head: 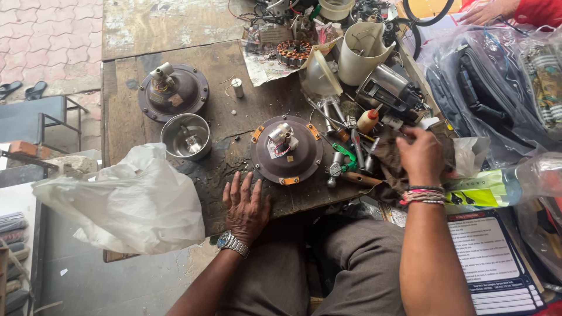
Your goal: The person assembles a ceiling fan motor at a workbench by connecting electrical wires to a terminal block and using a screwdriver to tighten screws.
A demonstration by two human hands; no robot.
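A round brown fan motor housing (287, 151) with orange tabs and a small wired part on top lies on the wooden workbench (146, 26), right in front of me. My left hand (246, 208), a watch on its wrist, rests flat and open on the bench edge just below and left of the housing, holding nothing. My right hand (420, 157), with thread bands on the wrist, presses down on a dark brown rag (391, 161) to the right of the housing, fingers curled into the cloth.
A second motor housing (172, 90), a steel bowl-shaped cover (186, 136) and a white plastic bag (126, 202) lie at left. Hand tools (345, 158), a small bottle (367, 120), a beige jug (362, 54) and a copper stator (293, 52) crowd the back. Another person's hand (489, 11) is at top right.
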